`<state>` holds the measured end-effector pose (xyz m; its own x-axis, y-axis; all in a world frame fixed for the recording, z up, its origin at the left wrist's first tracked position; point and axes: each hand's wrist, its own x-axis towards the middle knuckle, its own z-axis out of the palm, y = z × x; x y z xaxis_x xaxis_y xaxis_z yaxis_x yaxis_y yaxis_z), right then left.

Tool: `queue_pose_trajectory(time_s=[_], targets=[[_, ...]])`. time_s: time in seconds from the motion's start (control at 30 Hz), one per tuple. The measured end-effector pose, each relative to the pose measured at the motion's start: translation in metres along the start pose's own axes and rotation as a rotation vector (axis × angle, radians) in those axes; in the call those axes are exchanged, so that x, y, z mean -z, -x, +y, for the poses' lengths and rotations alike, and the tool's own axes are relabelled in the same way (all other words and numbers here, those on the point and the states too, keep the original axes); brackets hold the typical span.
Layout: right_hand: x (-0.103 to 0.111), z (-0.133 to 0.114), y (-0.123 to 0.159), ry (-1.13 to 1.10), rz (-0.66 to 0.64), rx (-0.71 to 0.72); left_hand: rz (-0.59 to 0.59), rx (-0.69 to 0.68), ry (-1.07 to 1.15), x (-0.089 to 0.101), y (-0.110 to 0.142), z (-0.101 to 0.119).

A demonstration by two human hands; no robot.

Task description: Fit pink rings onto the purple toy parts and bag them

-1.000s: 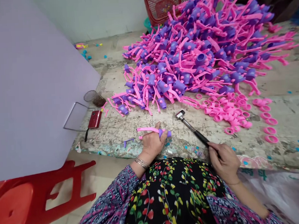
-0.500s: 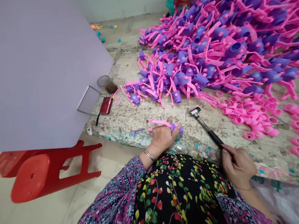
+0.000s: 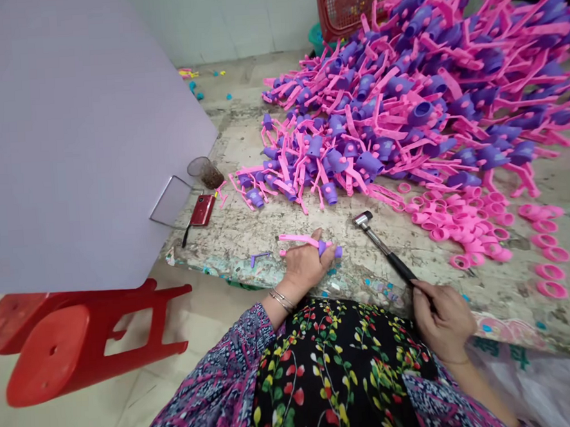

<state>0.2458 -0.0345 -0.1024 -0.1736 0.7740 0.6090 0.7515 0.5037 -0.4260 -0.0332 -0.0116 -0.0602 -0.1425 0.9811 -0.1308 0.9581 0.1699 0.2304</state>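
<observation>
My left hand (image 3: pixel 305 265) is closed round a pink and purple plastic piece (image 3: pixel 299 239) at the table's front edge; a pink arm sticks out to the left and a purple end to the right. My palm hides its middle. My right hand (image 3: pixel 443 313) grips the black handle of a small hammer (image 3: pixel 376 240), whose metal head with a dark tip rests on or just over the tabletop, right of the left hand. A small purple part (image 3: pixel 259 258) lies left of my left hand. Beyond, pink rings (image 3: pixel 459 219) are scattered on the right.
A big heap of pink and purple pieces (image 3: pixel 380 117) fills the back right, before a red basket (image 3: pixel 354 6). A mesh cup (image 3: pixel 208 173) and a dark red box (image 3: pixel 202 209) sit by a large pale panel (image 3: pixel 78 142). Red stools (image 3: pixel 52 350) lie tipped at left.
The view has shifted slightly, so the table and heap appear moved left and a little lower. Both hands keep hold of the plastic piece and the hammer, with little other movement.
</observation>
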Motion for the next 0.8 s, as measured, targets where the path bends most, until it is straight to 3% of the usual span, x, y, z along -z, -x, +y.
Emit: queue_pose_trajectory(time_s=[0.8], targets=[[-0.0007,-0.0010,-0.0008,-0.010,-0.007,0.016,-0.002,0.012,-0.015,0.0038,0.0011,0.0022]])
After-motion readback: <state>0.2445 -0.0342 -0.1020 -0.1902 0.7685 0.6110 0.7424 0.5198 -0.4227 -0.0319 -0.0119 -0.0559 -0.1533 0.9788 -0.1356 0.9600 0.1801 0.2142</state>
